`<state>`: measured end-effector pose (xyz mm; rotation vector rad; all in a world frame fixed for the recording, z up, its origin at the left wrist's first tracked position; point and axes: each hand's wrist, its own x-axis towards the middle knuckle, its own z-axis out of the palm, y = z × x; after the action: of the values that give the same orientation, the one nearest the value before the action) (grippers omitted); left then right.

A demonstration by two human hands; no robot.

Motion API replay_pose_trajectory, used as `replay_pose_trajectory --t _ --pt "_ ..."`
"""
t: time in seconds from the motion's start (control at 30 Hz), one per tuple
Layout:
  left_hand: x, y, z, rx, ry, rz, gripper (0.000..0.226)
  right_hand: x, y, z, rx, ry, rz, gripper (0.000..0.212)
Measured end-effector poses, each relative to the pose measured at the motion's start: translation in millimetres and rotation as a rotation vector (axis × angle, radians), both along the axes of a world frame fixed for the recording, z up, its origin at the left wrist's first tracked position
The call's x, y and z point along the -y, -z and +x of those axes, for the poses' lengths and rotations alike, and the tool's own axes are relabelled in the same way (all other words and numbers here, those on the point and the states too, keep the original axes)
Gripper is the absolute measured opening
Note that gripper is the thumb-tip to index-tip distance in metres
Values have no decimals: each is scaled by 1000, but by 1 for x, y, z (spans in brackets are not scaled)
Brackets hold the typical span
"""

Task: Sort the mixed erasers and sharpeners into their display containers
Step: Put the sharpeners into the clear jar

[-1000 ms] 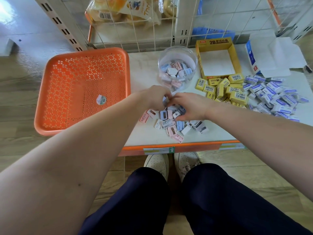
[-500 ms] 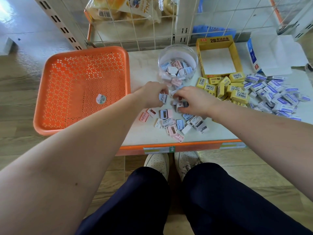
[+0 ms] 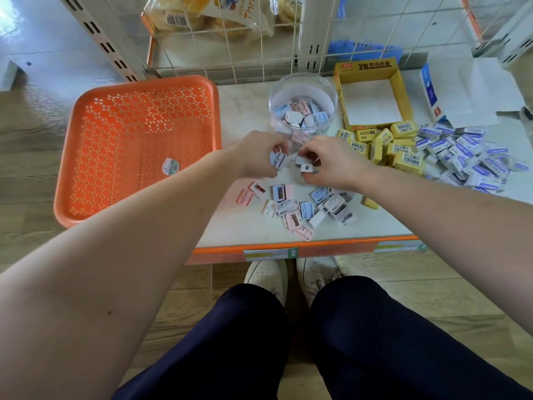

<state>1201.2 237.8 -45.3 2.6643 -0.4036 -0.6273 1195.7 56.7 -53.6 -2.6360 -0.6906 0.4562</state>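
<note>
Both hands are working at mid-table, just in front of the clear round jar (image 3: 273,106). The left hand (image 3: 256,155) has its fingers curled and pinches one pale blue sharpener (image 3: 278,160) at the fingertips. The right hand (image 3: 331,160) is also curled and grips at least two white sharpeners (image 3: 305,165). The hands are nearly touching. Together they cover the jar's near lower wall.

The jar is partly filled with blue, pink and white sharpeners. The loose sharpeners (image 3: 291,207) are scattered on the table (image 3: 245,226) below the hands, between them and the orange front edge. The right forearm passes over the right end of this scatter. One stray yellow eraser (image 3: 370,202) lies just beside that forearm.

To the right of the jar is a yellow display box (image 3: 366,66), open, with its white floor showing. A pile of yellow erasers (image 3: 403,160) lies just in front of it, touching a heap of blue-and-white erasers (image 3: 467,157) further right. Behind that heap is a white box with a blue side (image 3: 429,90), with its flaps spread flat.

On the left, an orange perforated basket (image 3: 138,82) sits against the table's left side, with a round sticker (image 3: 170,165) on its floor. The left forearm hides its near right corner.

At the back is a wire grid (image 3: 230,39) with bagged bread (image 3: 213,15) behind it. Below the table edge are white shoes (image 3: 268,275) and dark trouser legs (image 3: 230,342).
</note>
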Motion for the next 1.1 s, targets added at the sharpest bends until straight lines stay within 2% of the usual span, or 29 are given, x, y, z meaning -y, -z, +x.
replay_pose_trajectory --t 0.33,0.43,0.57,0.7,0.87,1.0,1.1 --pt "-16 -31 24 20 -103 -199 42 16 -23 1 55 192 246 21" --pt "-4 -36 31 154 -141 -283 40 15 -25 12 167 276 313 23" --pt "12 -37 39 337 -232 -296 38 9 -26 29 298 382 328 32" --pt "20 -32 37 321 -239 -255 42 1 -21 35 309 419 325 34" --pt "18 -28 33 295 -249 -267 43 -1 -20 35 216 449 384 40" --pt "10 -27 31 312 -270 -304 34 6 -17 32 267 407 363 30" --pt "2 -28 27 242 -319 -389 23 14 -13 24 305 281 305 18"
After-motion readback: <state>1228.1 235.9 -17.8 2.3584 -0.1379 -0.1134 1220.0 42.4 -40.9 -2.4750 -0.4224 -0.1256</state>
